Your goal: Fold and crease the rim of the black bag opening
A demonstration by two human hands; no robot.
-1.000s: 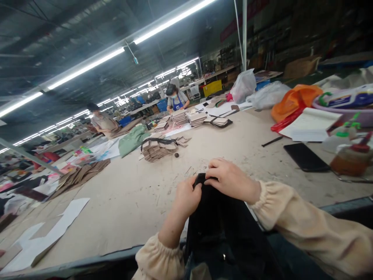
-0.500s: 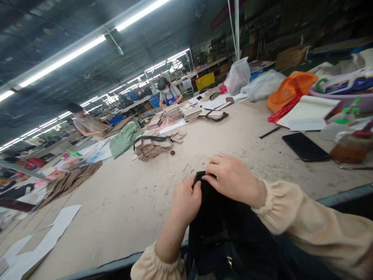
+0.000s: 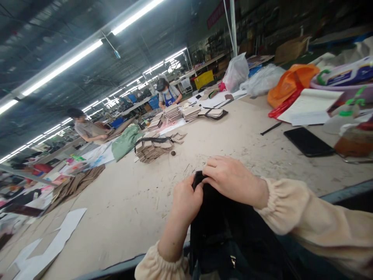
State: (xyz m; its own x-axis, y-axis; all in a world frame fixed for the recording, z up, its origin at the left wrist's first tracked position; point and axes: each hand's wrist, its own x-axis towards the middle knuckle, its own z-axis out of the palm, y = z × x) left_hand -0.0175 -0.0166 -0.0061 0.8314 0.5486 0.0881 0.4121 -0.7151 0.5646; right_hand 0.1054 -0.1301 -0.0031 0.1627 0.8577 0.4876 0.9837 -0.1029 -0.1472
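Observation:
A black bag-like item (image 3: 230, 233) with a small metal piece on it lies over the table's near edge, at the bottom of the head view. My left hand (image 3: 188, 198) pinches its upper edge between thumb and fingers. Close beside it, my right hand (image 3: 230, 179) grips the same edge from the right, fingers bent and pressed together. The fingertips of both hands nearly meet, and the part of the edge between them is small and dark. What lies under the fingers is hidden.
Brown pieces in a bundle (image 3: 153, 149) lie ahead, with a green cloth (image 3: 126, 142) behind. A black phone (image 3: 309, 142), a notepad (image 3: 311, 107) and an orange bag (image 3: 293, 81) are at the right. White paper (image 3: 62, 237) lies left. Two people (image 3: 169, 95) work farther back.
The view has shifted slightly. My right hand has moved a little left along the black edge, closer to my left hand. Both hands keep their hold.

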